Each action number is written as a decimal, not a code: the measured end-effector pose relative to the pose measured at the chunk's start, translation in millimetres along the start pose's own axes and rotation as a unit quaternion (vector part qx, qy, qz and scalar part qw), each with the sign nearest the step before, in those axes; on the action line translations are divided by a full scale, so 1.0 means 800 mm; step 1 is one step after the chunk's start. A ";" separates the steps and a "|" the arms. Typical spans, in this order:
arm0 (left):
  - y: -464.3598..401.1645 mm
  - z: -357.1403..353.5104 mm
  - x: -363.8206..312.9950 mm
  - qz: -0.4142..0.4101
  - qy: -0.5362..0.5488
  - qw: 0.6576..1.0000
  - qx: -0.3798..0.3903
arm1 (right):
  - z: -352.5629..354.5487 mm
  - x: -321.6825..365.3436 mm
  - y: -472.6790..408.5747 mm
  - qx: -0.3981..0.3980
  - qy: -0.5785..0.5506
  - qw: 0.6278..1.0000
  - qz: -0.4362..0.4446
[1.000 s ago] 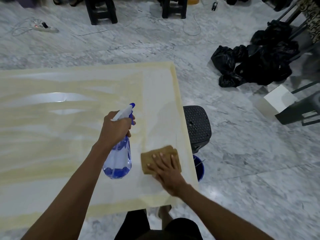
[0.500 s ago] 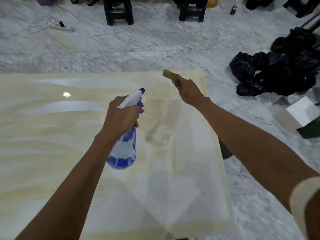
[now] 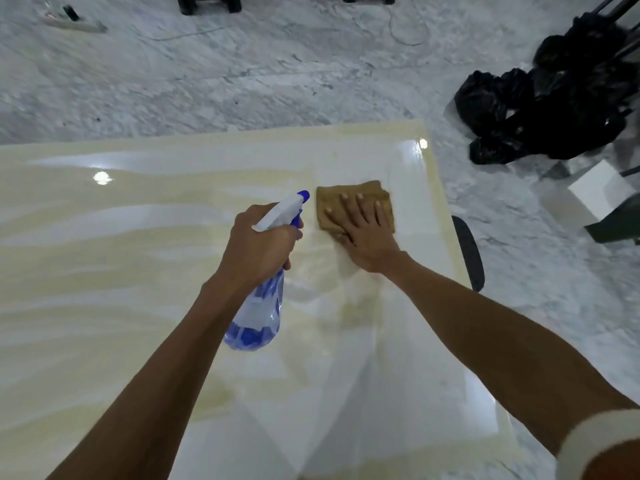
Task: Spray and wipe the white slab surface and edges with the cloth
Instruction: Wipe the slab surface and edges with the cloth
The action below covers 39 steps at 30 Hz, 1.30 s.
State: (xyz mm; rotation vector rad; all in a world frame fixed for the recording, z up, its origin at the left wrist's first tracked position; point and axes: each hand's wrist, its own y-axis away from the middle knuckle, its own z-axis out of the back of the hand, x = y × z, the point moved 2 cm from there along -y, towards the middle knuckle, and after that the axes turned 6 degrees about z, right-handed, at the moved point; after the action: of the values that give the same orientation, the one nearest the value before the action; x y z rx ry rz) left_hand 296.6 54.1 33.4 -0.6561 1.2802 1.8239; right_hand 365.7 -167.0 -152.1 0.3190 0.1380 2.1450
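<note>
A folded brown cloth [image 3: 353, 206] lies flat on a glossy white slab [image 3: 121, 271], toward its far right corner. The right hand [image 3: 363, 233] rests palm-down on the cloth's near half, fingers [image 3: 346, 206] spread and extended — pressing it down rather than gripping it. The cloth's far edge shows beyond the fingertips.

Just left of the cloth, the left hand [image 3: 259, 251] is closed around the neck of a clear spray bottle [image 3: 259, 306] holding blue liquid. Its white and blue nozzle points away from the person, toward the cloth, and the bottle's body hangs below the fist, above the slab.

The slab is cream-streaked white with a pale yellow border, and reflects two bright ceiling lights. It fills most of the lower view. Around it is a grey-veined marble floor [image 3: 242, 81]. Black plastic bags [image 3: 540, 112] are heaped at the upper right, and the curved edge of a dark stool [image 3: 469, 251] peeks out past the slab's right side. A cable trails across the floor in the distance.

Both forearms reach forward from the bottom of the view — the right one wears a pale sleeve cuff [image 3: 595, 441] near the lower right corner.
</note>
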 end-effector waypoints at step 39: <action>-0.008 0.092 0.030 -0.040 0.029 0.995 -0.085 | 0.030 0.048 -0.145 0.058 -0.002 0.997 -0.051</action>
State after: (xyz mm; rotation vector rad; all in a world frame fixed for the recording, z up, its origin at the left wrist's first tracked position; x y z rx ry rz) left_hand 290.9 131.3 37.4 -0.8477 1.1264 1.8728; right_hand 444.7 -70.4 -147.6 0.3762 0.2714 2.0390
